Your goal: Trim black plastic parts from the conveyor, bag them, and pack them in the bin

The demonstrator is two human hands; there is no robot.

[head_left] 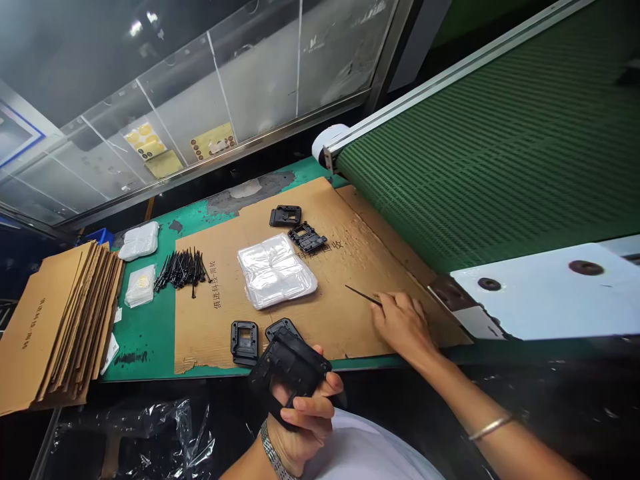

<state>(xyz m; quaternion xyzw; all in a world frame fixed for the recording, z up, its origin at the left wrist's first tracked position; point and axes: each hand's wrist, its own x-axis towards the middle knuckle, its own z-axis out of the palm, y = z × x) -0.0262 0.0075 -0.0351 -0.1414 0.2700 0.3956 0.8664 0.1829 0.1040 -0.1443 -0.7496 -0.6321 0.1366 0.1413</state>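
My left hand (313, 417) grips a black plastic housing (287, 367) with a square opening, held up in front of the table edge. Behind it, two more black plastic frames lie on the cardboard: one frame (245, 342) with a square window, and another partly hidden frame (280, 327). My right hand (401, 321) rests low over the cardboard, its fingers closed around the end of a thin black stick (361, 293) that points left. What the stick is exactly, I cannot make out. Between the hands and farther back lies a stack of clear plastic bags (275, 270).
A cardboard sheet (210, 333) covers the green table (165, 367). Two black parts (286, 215) lie at its back. Thin black pieces (183, 272) form a pile beside small bags (140, 285). Folded cardboard (55, 327) stands left; a green conveyor belt (480, 140) slopes at right.
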